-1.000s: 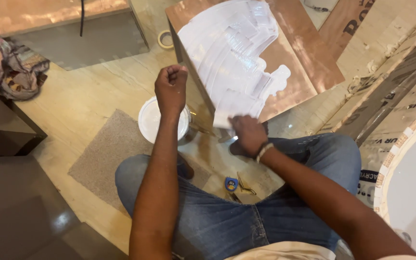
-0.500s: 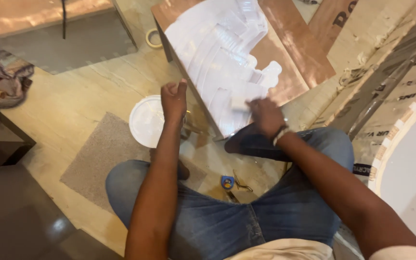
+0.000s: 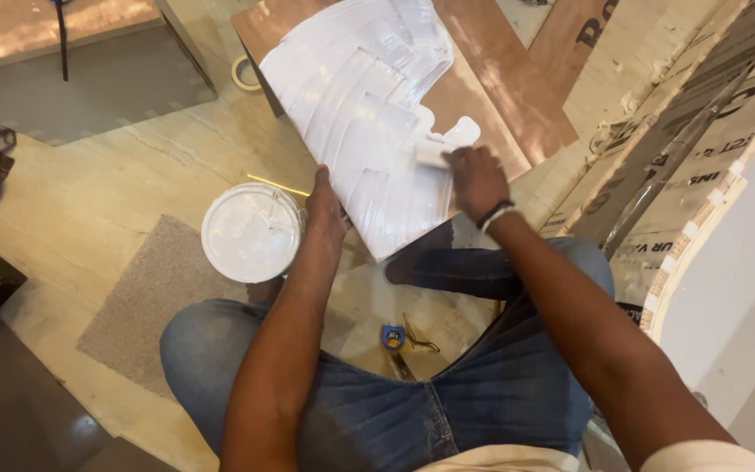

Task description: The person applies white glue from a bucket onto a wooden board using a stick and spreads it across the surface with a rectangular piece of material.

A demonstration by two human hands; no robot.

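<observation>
Work in hand: spreading white filler over a brown wooden board that leans on the floor in front of the seated person.
Right hand: the right hand is clenched around a small pale spreading tool, pressed flat against the board at the right edge of the white patch.
Left hand: the left hand grips the board's lower left edge and steadies it (fingers curled round the rim, nothing else held).
What has changed: a second ago the right hand was low, near the board's bottom corner; now it sits higher, up by the ragged right border of the white coat. The left hand has stayed on the same edge throughout.
What that means: the coat looks to be growing towards the bare brown part on the right; about half the face is covered, so I judge the job mid-way.
Bucket: a white bucket stands on the floor just beside the left wrist.
Floor bits: a blue tape measure lies between the legs; a tape roll sits near the board's top left.
</observation>
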